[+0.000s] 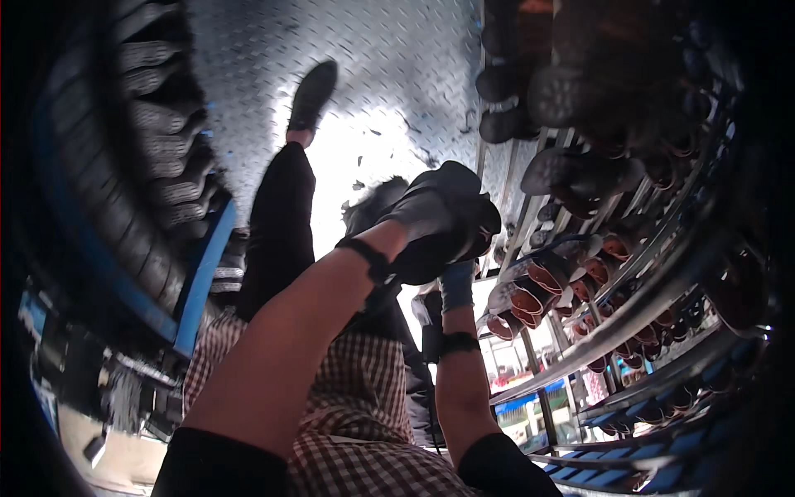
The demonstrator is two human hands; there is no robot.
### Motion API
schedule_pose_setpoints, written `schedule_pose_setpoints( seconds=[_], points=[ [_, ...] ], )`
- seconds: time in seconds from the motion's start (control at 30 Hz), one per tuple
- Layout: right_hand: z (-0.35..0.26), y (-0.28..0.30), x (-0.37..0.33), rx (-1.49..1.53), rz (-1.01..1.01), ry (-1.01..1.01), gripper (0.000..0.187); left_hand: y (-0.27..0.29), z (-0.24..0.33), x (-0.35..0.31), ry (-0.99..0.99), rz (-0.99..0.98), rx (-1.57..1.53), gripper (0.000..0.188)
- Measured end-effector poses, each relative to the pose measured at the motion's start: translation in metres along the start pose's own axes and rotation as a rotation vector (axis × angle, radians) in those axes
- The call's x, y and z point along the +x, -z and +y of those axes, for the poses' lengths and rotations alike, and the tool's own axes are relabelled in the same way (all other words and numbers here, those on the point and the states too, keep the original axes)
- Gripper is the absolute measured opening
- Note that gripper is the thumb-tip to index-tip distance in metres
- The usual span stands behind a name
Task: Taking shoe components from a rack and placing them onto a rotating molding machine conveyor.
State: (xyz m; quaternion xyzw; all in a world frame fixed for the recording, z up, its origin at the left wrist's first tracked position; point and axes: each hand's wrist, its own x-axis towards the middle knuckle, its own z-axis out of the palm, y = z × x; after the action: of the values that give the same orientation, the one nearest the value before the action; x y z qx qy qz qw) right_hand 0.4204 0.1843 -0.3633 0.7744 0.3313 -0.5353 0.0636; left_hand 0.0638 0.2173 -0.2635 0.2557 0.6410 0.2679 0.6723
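"What is held?"

"A piece of black footwear (468, 234), smooth and rounded, is gripped by the left hand (421, 214) in a grey glove. It is raised above the lap, beside the rack. Its outline is blurred into the glove's darker parts."

"And the right hand (458, 286)?"

"It is sheathed in blue-grey cloth and placed just below the footwear. Its fingers are hidden, so whether they are closed or spread cannot be told."

"Which way is the footwear pointed?"

"Its long axis appears slanted, up and rightward; a rounded end is turned toward the rack. Whether toe or heel is shown cannot be told."

"The surroundings?"

"Brown shoes (530, 302) are ranged on the right along a curved-looking metal rail (613, 338). Ribbed dark soles (161, 124) are stacked on the left. The metal floor (397, 50) is patterned with raised treads, and a checked apron (364, 377) is draped over black trousers (280, 207)."
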Motion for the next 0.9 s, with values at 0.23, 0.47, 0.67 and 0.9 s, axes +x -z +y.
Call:
schedule_pose_setpoints(
  seconds=[0.23,0.47,0.67,0.9],
  points=[
    [-0.179,-0.069,-0.173,0.157,-0.178,0.247,0.018,0.062,-0.064,-0.152,-0.028,0.477,-0.650,0.019],
    [-0.348,-0.066,-0.428,-0.664,-0.049,1.021,0.024,0.236,-0.033,-0.259,-0.318,0.692,-1.476,0.016],
    [-0.465,0.039,-0.628,-0.453,-0.043,1.684,0.054,0.343,0.258,-0.368,-0.926,1.002,-0.048,0.053],
    [-0.422,0.122,-0.726,-0.055,0.685,1.806,0.064,0.325,0.508,-0.436,-1.523,0.901,-0.010,0.060]
  ],
)
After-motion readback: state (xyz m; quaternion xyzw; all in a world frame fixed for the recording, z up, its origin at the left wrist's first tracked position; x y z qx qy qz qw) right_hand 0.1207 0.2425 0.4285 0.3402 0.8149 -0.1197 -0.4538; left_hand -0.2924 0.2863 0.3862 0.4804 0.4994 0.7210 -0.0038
